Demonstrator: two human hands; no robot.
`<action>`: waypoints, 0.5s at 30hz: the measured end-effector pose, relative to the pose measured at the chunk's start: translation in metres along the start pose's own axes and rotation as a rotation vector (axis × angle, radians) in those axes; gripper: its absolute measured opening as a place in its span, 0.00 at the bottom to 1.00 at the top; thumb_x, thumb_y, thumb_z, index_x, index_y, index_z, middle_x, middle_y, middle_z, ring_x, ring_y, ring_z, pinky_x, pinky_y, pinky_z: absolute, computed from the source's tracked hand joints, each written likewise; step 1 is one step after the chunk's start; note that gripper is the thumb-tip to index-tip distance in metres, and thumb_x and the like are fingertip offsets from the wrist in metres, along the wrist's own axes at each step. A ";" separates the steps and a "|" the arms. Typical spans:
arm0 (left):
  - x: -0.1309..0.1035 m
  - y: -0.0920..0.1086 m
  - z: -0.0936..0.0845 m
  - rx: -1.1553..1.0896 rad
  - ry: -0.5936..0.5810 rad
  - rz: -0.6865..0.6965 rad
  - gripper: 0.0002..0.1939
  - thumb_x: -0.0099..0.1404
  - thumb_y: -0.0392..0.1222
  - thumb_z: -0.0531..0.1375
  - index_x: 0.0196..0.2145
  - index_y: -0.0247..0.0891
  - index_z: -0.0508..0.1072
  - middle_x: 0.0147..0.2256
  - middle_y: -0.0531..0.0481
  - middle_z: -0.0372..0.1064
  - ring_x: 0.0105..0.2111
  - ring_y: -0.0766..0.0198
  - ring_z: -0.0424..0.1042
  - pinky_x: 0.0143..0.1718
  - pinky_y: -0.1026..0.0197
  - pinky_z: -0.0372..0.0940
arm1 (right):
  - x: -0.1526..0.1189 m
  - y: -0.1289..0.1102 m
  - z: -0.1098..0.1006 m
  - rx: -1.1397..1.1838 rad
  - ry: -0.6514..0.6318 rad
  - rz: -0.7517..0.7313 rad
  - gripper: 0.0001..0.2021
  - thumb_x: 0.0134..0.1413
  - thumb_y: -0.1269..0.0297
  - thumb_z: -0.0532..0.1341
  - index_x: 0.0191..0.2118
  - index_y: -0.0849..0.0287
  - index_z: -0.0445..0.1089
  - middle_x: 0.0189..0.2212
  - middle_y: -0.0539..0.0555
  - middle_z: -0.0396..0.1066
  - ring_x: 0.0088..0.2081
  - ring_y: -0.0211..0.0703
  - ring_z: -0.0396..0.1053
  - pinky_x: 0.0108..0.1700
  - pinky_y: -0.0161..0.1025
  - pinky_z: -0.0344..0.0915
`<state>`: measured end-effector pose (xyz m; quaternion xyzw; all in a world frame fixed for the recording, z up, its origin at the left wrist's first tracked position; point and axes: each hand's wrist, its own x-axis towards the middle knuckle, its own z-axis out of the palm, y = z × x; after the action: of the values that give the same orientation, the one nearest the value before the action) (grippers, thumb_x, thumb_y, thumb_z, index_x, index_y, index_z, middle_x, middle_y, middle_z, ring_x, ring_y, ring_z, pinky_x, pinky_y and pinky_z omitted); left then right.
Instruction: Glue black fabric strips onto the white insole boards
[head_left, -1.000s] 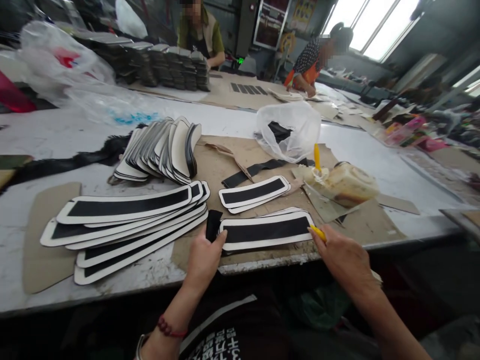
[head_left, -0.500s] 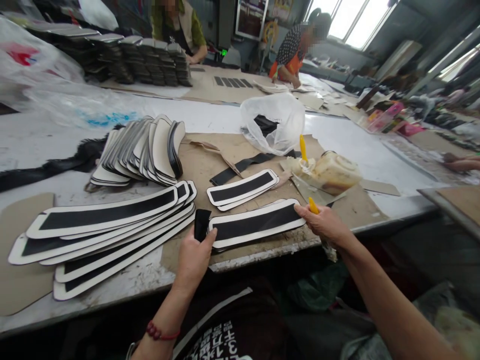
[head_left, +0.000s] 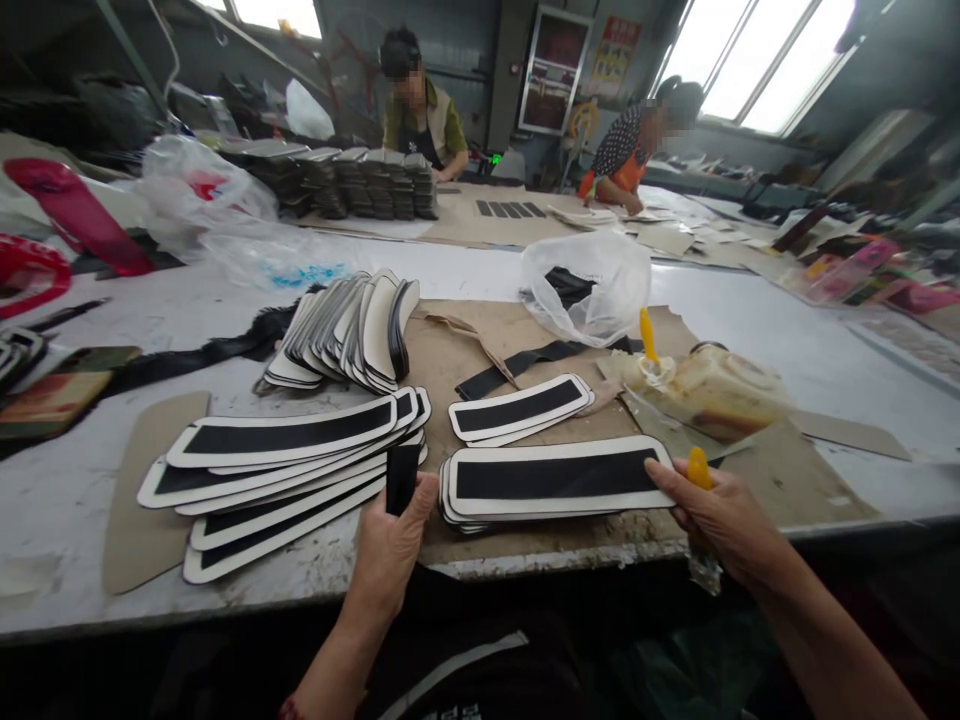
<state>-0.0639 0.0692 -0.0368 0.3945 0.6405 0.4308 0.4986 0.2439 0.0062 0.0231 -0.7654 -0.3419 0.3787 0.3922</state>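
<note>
White-bordered, black-centred oblong panels [head_left: 555,475], stacked.
Along the worktop's [head_left: 465,270] near edge; black strip [head_left: 403,478] upright at left, yellow-handled tool [head_left: 699,468] at right.

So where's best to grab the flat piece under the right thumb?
Probably the right end of the flat piece, coming from the right and pinching top and bottom. It's long and thin, and that end seems to stick out past the pieces below. The right hand pinches it there.

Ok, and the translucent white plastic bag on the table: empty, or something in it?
Not empty: crumpled black material shows inside the bag. Cannot tell how full.
</note>
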 end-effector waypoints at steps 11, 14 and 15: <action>-0.020 0.036 -0.010 -0.264 -0.161 -0.109 0.26 0.46 0.51 0.68 0.39 0.32 0.73 0.28 0.48 0.73 0.29 0.59 0.72 0.34 0.59 0.67 | -0.015 -0.005 0.006 0.042 -0.096 -0.004 0.23 0.44 0.42 0.63 0.24 0.57 0.57 0.13 0.41 0.48 0.15 0.30 0.45 0.16 0.30 0.42; -0.024 0.041 -0.015 -0.333 -0.189 -0.145 0.23 0.48 0.48 0.68 0.41 0.33 0.74 0.32 0.47 0.76 0.33 0.58 0.74 0.40 0.58 0.67 | -0.013 0.001 0.011 -0.053 -0.147 -0.072 0.22 0.47 0.42 0.60 0.23 0.57 0.56 0.14 0.42 0.50 0.16 0.31 0.47 0.17 0.31 0.45; -0.024 0.041 -0.016 -0.336 -0.187 -0.150 0.23 0.48 0.47 0.68 0.40 0.33 0.74 0.32 0.48 0.76 0.33 0.58 0.74 0.40 0.58 0.68 | -0.011 0.003 0.013 -0.103 -0.153 -0.102 0.23 0.48 0.42 0.58 0.22 0.57 0.56 0.14 0.43 0.52 0.17 0.32 0.49 0.18 0.32 0.47</action>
<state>-0.0718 0.0570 0.0111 0.2953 0.5382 0.4548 0.6452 0.2284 0.0001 0.0191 -0.7350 -0.4285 0.3972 0.3439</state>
